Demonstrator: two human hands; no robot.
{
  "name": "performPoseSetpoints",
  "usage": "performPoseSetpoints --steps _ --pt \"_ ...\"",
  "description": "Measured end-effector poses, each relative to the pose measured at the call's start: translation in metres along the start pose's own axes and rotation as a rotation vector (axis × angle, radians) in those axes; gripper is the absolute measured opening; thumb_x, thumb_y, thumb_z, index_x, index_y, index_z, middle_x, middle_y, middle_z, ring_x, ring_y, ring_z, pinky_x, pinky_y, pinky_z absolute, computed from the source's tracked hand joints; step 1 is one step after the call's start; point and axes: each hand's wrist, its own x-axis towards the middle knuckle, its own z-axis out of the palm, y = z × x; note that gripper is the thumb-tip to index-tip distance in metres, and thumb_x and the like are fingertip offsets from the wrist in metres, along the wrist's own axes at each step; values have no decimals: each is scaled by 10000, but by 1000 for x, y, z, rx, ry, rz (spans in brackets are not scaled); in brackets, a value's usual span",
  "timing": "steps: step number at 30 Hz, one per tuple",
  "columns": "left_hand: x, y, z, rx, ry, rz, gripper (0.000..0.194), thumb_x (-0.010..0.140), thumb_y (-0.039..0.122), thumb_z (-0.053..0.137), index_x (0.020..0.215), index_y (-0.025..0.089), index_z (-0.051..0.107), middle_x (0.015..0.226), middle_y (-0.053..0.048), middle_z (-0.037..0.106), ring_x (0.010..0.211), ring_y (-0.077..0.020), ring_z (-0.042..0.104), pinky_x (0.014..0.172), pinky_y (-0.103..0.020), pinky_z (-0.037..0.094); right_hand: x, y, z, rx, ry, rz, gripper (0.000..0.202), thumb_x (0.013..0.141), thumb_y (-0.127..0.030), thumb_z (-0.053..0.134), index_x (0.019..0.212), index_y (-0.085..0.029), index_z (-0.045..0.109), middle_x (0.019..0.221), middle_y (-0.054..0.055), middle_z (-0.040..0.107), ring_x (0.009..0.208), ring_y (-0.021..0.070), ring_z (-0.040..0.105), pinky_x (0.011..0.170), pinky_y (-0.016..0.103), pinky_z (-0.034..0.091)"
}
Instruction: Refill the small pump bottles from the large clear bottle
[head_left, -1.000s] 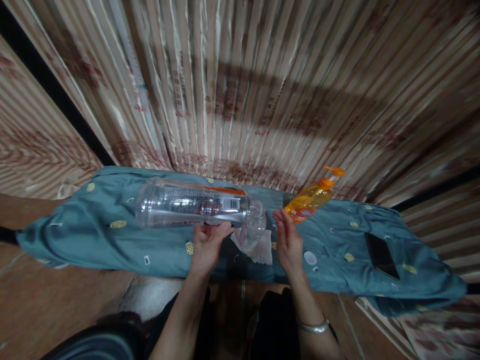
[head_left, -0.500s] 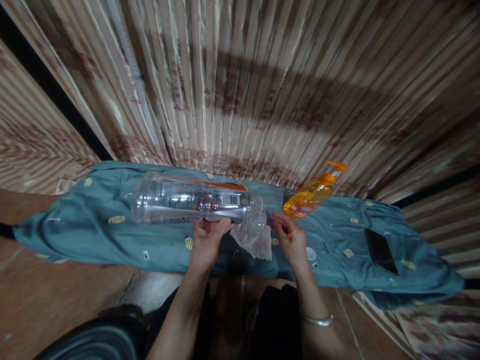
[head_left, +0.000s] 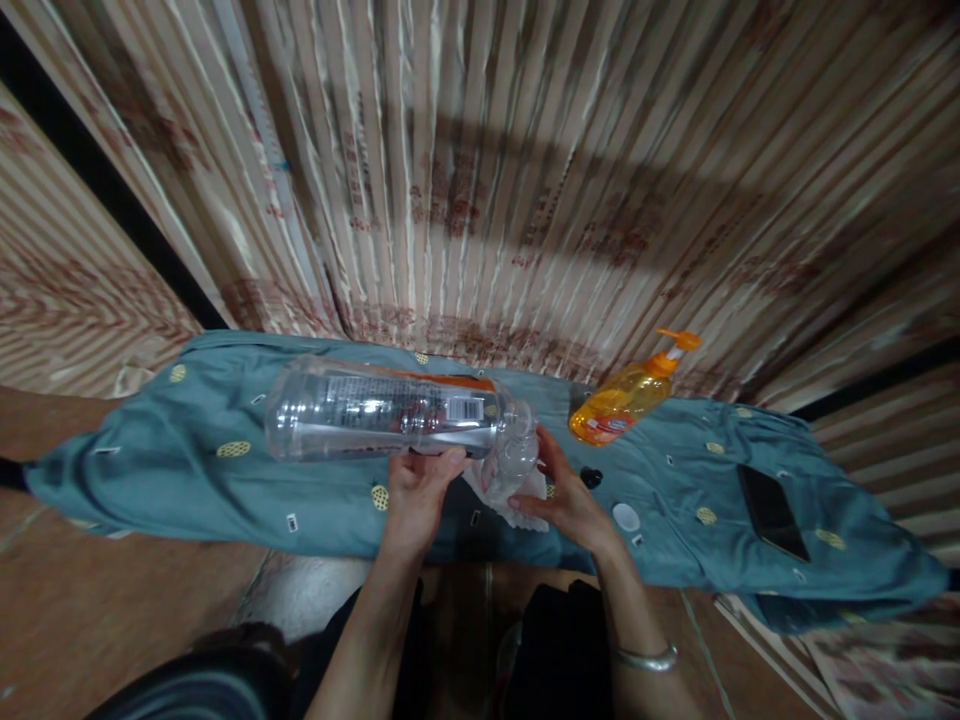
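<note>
My left hand [head_left: 424, 490] is closed on the underside of a large clear plastic bottle [head_left: 382, 410] with a silver and orange label and a barcode. The large bottle lies on its side in the air, its neck end pointing right. Just by its mouth stands a small clear bottle [head_left: 510, 465]; whether the two touch, I cannot tell. My right hand [head_left: 574, 500] curls round the small bottle from the right, thumb at the near side and forefinger near its top. Beneath the small bottle lies a white tissue [head_left: 529, 517].
An orange pump bottle [head_left: 619, 405] of yellow liquid is on the teal cloth [head_left: 315, 500], behind my right hand. A small black cap [head_left: 591, 478], a white disc [head_left: 625, 517] and a dark phone [head_left: 772, 510] lie to the right. Striped curtains [head_left: 480, 180] hang behind.
My right hand has gone from a pinch beside the small bottle to fingers spread round it. The black cap has come into view. My left hand still holds the large bottle.
</note>
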Motion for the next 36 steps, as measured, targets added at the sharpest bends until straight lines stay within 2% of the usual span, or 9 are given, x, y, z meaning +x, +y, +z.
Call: performPoseSetpoints --steps 5,10,13,15,20,25,32,36 --pt "0 0 2 -12 4 5 694 578 441 1039 1153 160 769 872 -87 807 920 -353 812 860 -579 684 2 -4 9 23 68 -15 1209 627 -432 998 1669 -268 409 1510 149 684 1380 386 670 1215 646 491" --pt "0 1 3 -25 -2 7 554 580 433 1046 995 184 776 830 -42 793 871 -285 808 870 -523 694 4 -3 17 49 86 6 1195 609 -408 1002 1651 -257 437 1516 151 688 1300 371 728 1143 596 574" --pt "0 3 3 -35 -13 16 494 562 456 1056 841 187 750 772 -23 775 790 -242 790 820 -477 708 4 -1 18 46 85 19 1176 598 -403 1004 1631 -259 460 1526 151 684 1328 381 714 1178 619 540" --pt "0 4 4 -45 -18 22 488 557 457 1061 805 188 738 766 -20 775 769 -230 781 812 -475 711 4 1 18 51 86 22 1171 587 -400 1006 1619 -247 476 1524 155 686 1354 386 698 1208 629 509" --pt "2 2 3 -80 -23 19 492 554 424 1068 847 204 740 818 -4 792 832 -235 796 925 -550 682 1 1 18 16 113 43 1084 584 -392 1011 1562 -286 555 1468 107 728 1302 382 731 1178 629 539" --pt "3 1 0 -92 -40 -5 450 571 393 1063 840 192 763 820 -17 798 847 -239 801 956 -553 672 -4 0 24 -10 128 27 950 608 -347 1011 1478 -284 635 1385 96 776 1251 367 754 1108 558 603" --pt "3 2 -1 -89 -61 -3 449 582 382 1054 878 182 781 800 -33 796 867 -273 809 947 -564 675 -3 5 29 87 106 82 1067 599 -380 992 1557 -264 536 1367 100 772 1261 355 747 1167 602 535" --pt "3 3 2 -92 -64 0 494 568 441 1053 894 188 783 802 -34 802 818 -273 808 932 -597 675 -1 2 32 90 92 103 1004 621 -380 976 1524 -247 557 1356 117 775 1237 348 750 1148 587 550"
